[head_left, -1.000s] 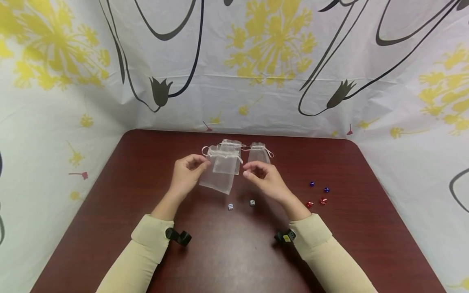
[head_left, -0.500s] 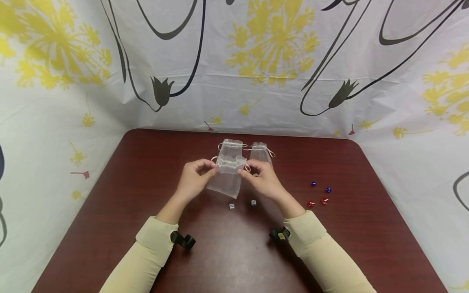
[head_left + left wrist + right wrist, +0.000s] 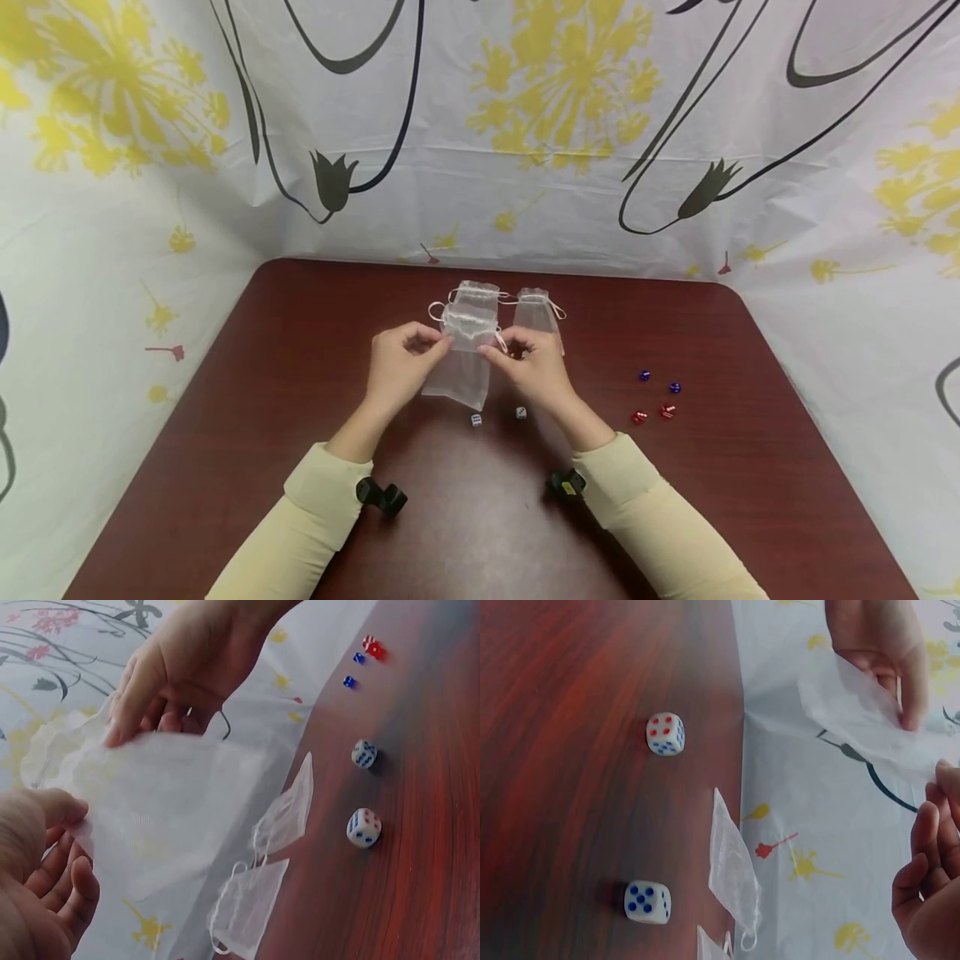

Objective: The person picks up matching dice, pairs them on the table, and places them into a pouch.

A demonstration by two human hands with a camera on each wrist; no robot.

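Note:
A sheer white drawstring pouch (image 3: 459,377) hangs above the table, its gathered mouth at the far end. My left hand (image 3: 401,367) pinches its left edge between thumb and fingers. On the opposite edge, my right hand (image 3: 536,367) pinches it just below the drawstring. The left wrist view shows the pouch (image 3: 165,810) spread flat between both hands, and it looks see-through. Two more pouches lie beyond it: one pouch (image 3: 476,293) partly behind the held one, another pouch (image 3: 534,312) behind my right hand. Nearer to me are two white dice, a left die (image 3: 476,420) and a right die (image 3: 521,412).
Right of my hands lie two blue dice (image 3: 645,376) and two red dice (image 3: 667,411). The dark red-brown table (image 3: 480,517) ends at a hanging patterned sheet (image 3: 480,192) behind and at both sides.
My right hand, earlier apart from the pouch, has come to its right edge and taken hold of it. The left hand has shifted right with the pouch.

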